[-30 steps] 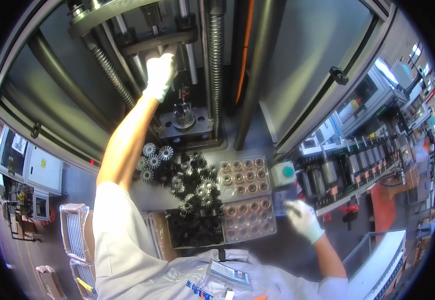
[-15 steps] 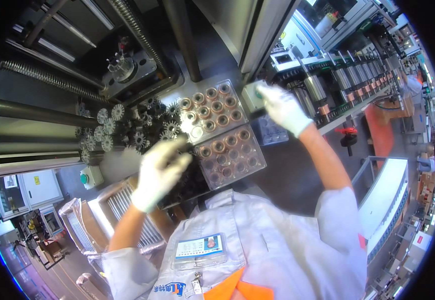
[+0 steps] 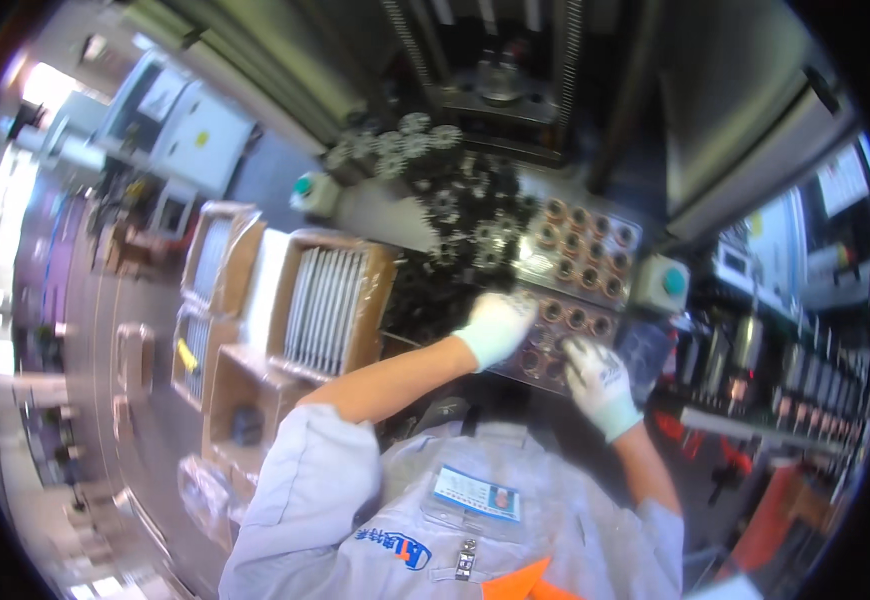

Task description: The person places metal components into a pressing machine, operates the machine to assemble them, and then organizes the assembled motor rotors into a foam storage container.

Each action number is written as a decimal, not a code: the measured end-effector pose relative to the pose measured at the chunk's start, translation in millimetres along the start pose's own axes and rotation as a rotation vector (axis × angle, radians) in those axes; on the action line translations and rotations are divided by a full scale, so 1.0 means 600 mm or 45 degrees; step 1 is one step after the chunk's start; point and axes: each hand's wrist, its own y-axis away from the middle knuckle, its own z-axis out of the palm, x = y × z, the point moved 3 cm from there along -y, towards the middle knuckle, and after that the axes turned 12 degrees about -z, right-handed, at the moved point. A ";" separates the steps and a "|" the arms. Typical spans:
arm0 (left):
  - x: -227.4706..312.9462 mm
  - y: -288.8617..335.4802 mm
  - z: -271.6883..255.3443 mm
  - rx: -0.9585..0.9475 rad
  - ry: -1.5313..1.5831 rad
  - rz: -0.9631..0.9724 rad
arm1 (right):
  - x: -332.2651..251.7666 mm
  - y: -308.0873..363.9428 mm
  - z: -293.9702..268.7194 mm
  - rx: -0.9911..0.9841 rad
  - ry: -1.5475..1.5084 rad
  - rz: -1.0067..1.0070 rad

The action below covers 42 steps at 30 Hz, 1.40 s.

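Observation:
My left hand [image 3: 498,325], in a white glove, is closed at the left edge of the near clear plastic tray [image 3: 527,370]. Whatever its curled fingers hold, if anything, cannot be made out. My right hand [image 3: 598,378], gloved too, reaches over the right part of that tray. Its fingers are bent down together at the tray's pockets, and their tips are blurred. Copper-coloured rings with dark centres [image 3: 576,318] sit in the row beyond my hands. Behind lies the far tray [image 3: 533,262], which holds several more such rings.
Left of the trays is a heap of dark toothed metal discs [image 3: 455,205], with paler discs [image 3: 415,147] behind. A press fixture [image 3: 500,82] stands between springs and columns. Green-button boxes [image 3: 673,282] flank the area. Cardboard boxes [image 3: 383,290] with pale strips stand at left.
The view has turned. My right hand has left the green-button box and come to the near tray. From beside the toothed discs, my left hand has moved to the same tray.

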 end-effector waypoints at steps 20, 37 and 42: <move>-0.141 0.517 -0.190 0.508 2.156 -1.088 | -0.364 -0.287 0.019 -0.104 -0.829 -0.532; -0.213 1.024 -0.079 1.883 1.188 -1.796 | -0.927 -0.313 0.580 -1.631 -0.023 -1.599; -0.222 1.035 -0.080 1.849 1.229 -1.857 | -0.938 -0.299 0.574 -1.625 -0.056 -1.700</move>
